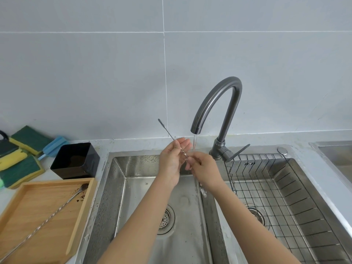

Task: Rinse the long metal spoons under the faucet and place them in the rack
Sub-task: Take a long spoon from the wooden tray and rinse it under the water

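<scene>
**Rinsing a long twisted spoon at the tap**

Rinsing goes on over the left basin: a long metal spoon (172, 139) with a twisted stem is held in both hands beside the thin stream of water (194, 143) that falls from the faucet (217, 103). Its thin far end sticks up and to the left, past the fingers, against the grey wall tiles (95, 73); its lower end is hidden among the fingers, so the bowl cannot be made out. The left hand (172, 159) has its fingers curled round the stem, palm turned toward the camera. The right hand (202, 166) pinches the stem's lower part just beside the left, right at the water.

Below the hands lies the left sink basin (141, 187), wet, with its round drain strainer (165, 219). To the right of the divider, the right basin holds a dark wire rack (276, 187) that fills it; no spoon shows in it.

On the counter, at the left edge of the sink, a wooden tray (38, 216) carries a second long spoon (49, 218), lying diagonally with its dirty bowl toward the tray's far right corner and dark crumbs beside it. Behind the tray stands a black square container (75, 161), and in the counter's far left corner sit several green and yellow sponges (21, 159) and a blue brush (52, 145).
</scene>
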